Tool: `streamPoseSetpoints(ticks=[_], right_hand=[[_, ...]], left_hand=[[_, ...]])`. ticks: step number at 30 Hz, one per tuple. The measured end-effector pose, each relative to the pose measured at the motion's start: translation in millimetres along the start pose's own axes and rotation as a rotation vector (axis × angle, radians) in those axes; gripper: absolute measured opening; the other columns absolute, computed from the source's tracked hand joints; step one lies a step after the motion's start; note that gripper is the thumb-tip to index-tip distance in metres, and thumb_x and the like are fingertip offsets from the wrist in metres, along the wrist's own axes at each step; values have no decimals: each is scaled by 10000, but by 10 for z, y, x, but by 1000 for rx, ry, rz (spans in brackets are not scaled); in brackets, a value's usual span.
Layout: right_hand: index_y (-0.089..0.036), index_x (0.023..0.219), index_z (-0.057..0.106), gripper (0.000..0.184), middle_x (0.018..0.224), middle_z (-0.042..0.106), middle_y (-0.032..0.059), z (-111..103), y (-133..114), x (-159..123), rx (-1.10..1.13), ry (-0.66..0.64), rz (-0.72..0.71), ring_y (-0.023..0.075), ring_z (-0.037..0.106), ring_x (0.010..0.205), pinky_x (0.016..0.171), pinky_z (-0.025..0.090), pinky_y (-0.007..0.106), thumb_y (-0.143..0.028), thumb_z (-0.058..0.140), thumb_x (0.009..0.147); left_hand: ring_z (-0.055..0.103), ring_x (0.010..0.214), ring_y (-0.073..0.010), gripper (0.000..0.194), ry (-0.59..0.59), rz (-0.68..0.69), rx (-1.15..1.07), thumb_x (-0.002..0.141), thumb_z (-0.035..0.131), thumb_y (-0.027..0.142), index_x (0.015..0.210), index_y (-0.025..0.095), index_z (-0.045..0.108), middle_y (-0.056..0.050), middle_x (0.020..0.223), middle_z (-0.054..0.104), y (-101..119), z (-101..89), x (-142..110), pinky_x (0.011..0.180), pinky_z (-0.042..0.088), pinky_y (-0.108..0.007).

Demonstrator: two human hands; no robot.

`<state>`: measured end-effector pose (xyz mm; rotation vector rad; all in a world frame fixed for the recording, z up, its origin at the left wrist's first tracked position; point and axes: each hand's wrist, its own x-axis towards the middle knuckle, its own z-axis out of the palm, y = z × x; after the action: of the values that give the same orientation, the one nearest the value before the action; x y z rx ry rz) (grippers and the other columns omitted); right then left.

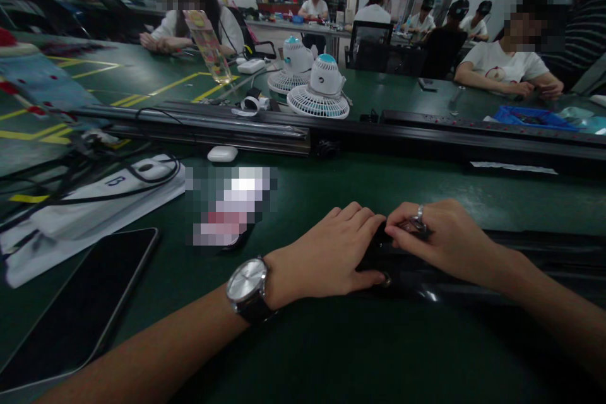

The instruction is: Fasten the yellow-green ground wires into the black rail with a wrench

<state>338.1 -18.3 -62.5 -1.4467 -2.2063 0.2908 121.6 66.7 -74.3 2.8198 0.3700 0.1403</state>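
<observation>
On the green table in front of me lies a long, glossy black bar, running off to the right. My left hand, with a watch on its wrist, is closed over the bar's left end, thumb on the near side and fingers on the far side. Just right of it, my right hand wears a ring and is closed in a pinch above the bar. Between its fingers shows a small dark, shiny piece, too unclear to name. The fingertips of both hands nearly meet.
A large black phone, a white power strip with cables, a white earbud case and a blurred-out phone-like object lie left. Long rails cross the table behind. Beyond stand white fans, a bottle and seated people.
</observation>
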Motion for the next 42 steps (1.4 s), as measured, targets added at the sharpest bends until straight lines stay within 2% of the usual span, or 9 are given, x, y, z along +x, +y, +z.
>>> streamPoseSetpoints(ticks=[5,8,22,26,32,38,42], right_hand=[[-205,920,698,88,747,750,-10,-24,8,4,-52,-45,-6,150,702,633,623,477,249,-210,630,976],[-215,921,709,80,825,782,-5,-67,3,12,-56,-105,-14,162,732,702,674,498,260,-176,655,966],[-240,989,764,141,952,813,-3,-217,36,36,98,-218,-1,165,760,842,766,531,267,-195,632,1004],[-231,992,766,134,972,815,8,-248,18,42,99,-172,-22,174,759,866,778,534,276,-185,641,986],[-207,947,745,84,743,762,-36,-254,-44,30,47,-32,67,131,708,641,608,473,250,-217,668,978],[-186,912,735,93,696,754,-37,-167,-88,26,17,69,82,119,698,586,585,459,243,-188,659,965],[-186,899,735,92,673,746,-45,-104,-96,24,23,115,82,113,697,561,567,451,234,-177,662,954]], left_hand=[[566,1141,-275,712,32,-10,43,877,720,655,1367,174,529,-107,1288,601,-1,40,15,967,469,-396],[572,1118,-273,730,42,-10,66,857,727,680,1348,174,538,-107,1279,604,-6,66,24,943,471,-391],[575,1068,-287,794,51,-49,70,783,750,748,1293,172,555,-104,1228,611,32,104,73,910,482,-406],[576,1055,-290,791,57,-67,94,788,734,759,1286,167,565,-104,1206,620,44,123,83,873,487,-410],[564,1058,-294,739,43,-66,114,811,770,658,1291,137,558,-108,1211,616,70,96,87,887,491,-425],[565,1065,-287,668,23,-52,104,814,791,583,1266,144,567,-109,1230,611,68,43,76,880,487,-409],[572,1061,-279,709,34,-33,86,828,755,670,1272,150,566,-105,1236,616,37,50,65,868,480,-392]])
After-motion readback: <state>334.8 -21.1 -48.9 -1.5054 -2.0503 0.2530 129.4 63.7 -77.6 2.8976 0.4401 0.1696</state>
